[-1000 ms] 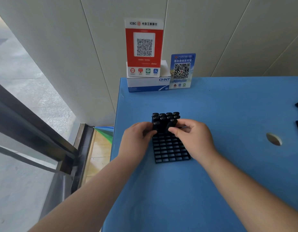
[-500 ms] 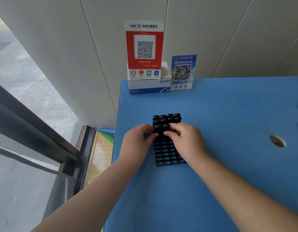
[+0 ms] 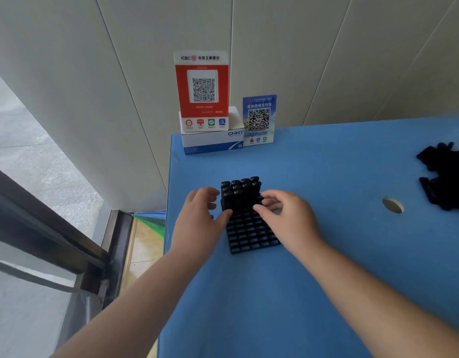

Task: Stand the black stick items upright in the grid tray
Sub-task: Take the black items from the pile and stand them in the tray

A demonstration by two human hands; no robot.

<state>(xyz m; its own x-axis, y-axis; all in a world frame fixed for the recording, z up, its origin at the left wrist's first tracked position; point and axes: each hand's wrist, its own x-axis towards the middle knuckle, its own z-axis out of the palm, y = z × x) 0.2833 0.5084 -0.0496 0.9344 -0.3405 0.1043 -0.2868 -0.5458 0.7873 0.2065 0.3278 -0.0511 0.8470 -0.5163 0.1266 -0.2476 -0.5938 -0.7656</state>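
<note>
The black grid tray [image 3: 251,236] lies on the blue table. Several black stick items [image 3: 240,191] stand upright in its far rows; the near rows show bare cells. My left hand [image 3: 198,220] sits at the tray's left side with fingers loosely curled, and its thumb tip touches the base of the front-left stick. My right hand [image 3: 287,218] hovers over the tray's right side. Its thumb and fingertips are close to the sticks, with nothing seen between them. More loose black sticks [image 3: 445,174] lie in a pile at the table's far right.
A white and blue box [image 3: 213,142] carries a red QR sign [image 3: 202,86], with a blue QR card [image 3: 259,120] beside it against the back wall. A round hole [image 3: 392,205] is in the table right of the tray. The table's left edge [image 3: 167,228] drops to the floor.
Both hands pinched sticks at the third row earlier. Now their fingers have loosened and drawn slightly apart, leaving two sticks standing in that row. The view has shifted, showing the stick pile.
</note>
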